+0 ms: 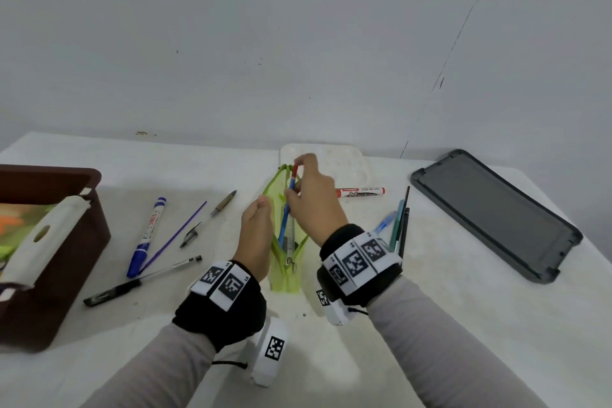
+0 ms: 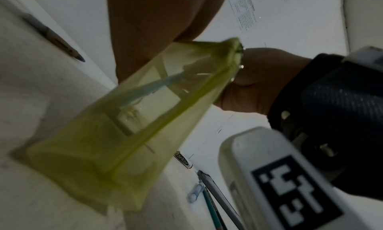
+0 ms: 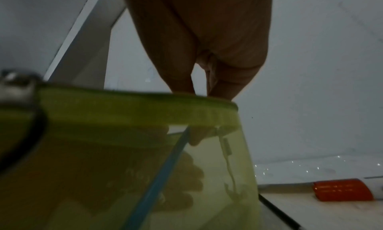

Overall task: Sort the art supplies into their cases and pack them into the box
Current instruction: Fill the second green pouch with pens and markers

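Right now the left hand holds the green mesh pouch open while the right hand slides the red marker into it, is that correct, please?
Not quite. The left hand does hold the green mesh pouch open, but the right hand is sliding in a blue pen with a red end. The head view shows the red marker lying on the table beyond the right hand.

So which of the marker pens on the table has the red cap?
The red-capped marker lying beside the right hand, in front of the white palette; the other marker, near the brown box, is blue.
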